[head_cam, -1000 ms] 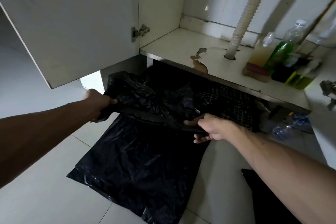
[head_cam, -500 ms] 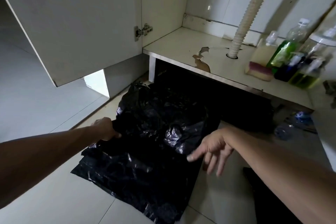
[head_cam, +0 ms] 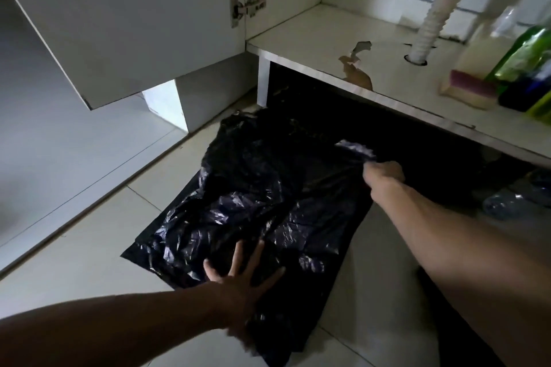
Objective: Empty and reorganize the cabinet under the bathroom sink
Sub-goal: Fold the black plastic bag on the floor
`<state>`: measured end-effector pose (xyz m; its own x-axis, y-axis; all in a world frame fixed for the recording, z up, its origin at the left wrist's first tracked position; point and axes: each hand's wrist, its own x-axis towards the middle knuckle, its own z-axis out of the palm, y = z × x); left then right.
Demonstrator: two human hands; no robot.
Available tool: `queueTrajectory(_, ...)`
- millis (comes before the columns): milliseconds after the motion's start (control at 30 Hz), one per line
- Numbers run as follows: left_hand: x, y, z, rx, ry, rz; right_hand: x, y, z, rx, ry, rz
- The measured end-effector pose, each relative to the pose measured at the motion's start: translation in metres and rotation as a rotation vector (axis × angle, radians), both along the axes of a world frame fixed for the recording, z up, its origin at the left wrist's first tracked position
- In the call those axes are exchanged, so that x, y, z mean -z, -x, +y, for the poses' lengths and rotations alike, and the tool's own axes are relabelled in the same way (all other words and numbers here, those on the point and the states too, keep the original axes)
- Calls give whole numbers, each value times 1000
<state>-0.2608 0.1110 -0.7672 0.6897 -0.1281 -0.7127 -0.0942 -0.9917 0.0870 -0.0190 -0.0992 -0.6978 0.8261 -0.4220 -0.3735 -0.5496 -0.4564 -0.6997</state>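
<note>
A crumpled black plastic bag [head_cam: 253, 202] lies spread on the tiled floor in front of the open sink cabinet. My left hand [head_cam: 238, 286] rests flat on the bag's near end, fingers spread. My right hand [head_cam: 383, 176] is closed on the bag's far right edge, lifting a bunched corner just below the cabinet shelf [head_cam: 328, 39]. On the shelf's right side stand a purple and cream sponge [head_cam: 468, 91], a pale bottle [head_cam: 483, 48] and a green bottle [head_cam: 524, 53].
The white cabinet door [head_cam: 134, 24] hangs open at left. A ribbed white drain hose [head_cam: 432, 15] drops through a hole in the shelf. The shelf's front edge is peeled. A clear plastic bottle [head_cam: 507, 202] lies on the floor at right. Another dark sheet [head_cam: 447, 337] lies at lower right.
My left hand let go of the bag's left edge and moved down to press flat on its near end. My right hand, open before, reached forward and closed on the bag's far edge.
</note>
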Motion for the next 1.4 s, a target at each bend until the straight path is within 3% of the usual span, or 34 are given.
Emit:
queueTrajectory(167, 1, -4, 21, 83, 36, 128, 10, -19, -11, 75, 163, 39)
queueTrajectory(233, -14, -6, 24, 106, 47, 112, 16, -15, -6, 43, 374, -60)
queueTrajectory(333, -34, -12, 27, -15, 115, -200, 17, -6, 11, -418, 769, -651)
queueTrajectory(400, -35, -23, 36, -227, 71, -390, 24, 2, 31, -822, 763, -855)
queueTrajectory(433, -31, -26, 45, -331, 44, -402, 31, 9, 43, -1007, 715, -785)
queueTrajectory(500, -20, -27, 63, -471, -11, -284, 44, 22, 62, -1257, 696, -323)
queueTrajectory(567, -8, -21, 81, -556, -25, -132, 57, 22, 65, -1282, 741, 101)
queueTrajectory(600, -4, -18, 86, -587, -11, -84, 57, 20, 65, -1251, 778, 198)
queueTrajectory(667, 0, -15, 88, -594, 13, -54, 50, 14, 72, -1197, 946, 87)
queueTrajectory(733, -2, -17, 86, -582, 28, -42, 40, 9, 92, -1140, 1101, -300)
queueTrajectory(800, -2, -19, 86, -588, 33, -36, 39, 9, 124, -1199, 997, -600)
queueTrajectory(867, -1, -21, 86, -604, 29, -20, 36, 13, 162, -1342, 857, -714)
queueTrajectory(933, 0, -21, 87, -605, 19, -8, 36, 16, 200, -1480, 825, -570)
queueTrajectory(967, 0, -21, 87, -602, 18, -4, 37, 14, 215, -1522, 856, -381)
queueTrajectory(1033, 0, -19, 89, -610, 27, -4, 45, 6, 234, -1496, 911, 4)
queueTrajectory(1133, 2, -14, 88, -619, 36, -9, 62, -6, 236, -1393, 843, 213)
queueTrajectory(1300, 4, -12, 89, -585, 44, -12, 70, -16, 228, -1371, 751, 100)
queueTrajectory(1400, 4, -11, 92, -610, 75, -20, 67, -8, 220, -1386, 759, -350)
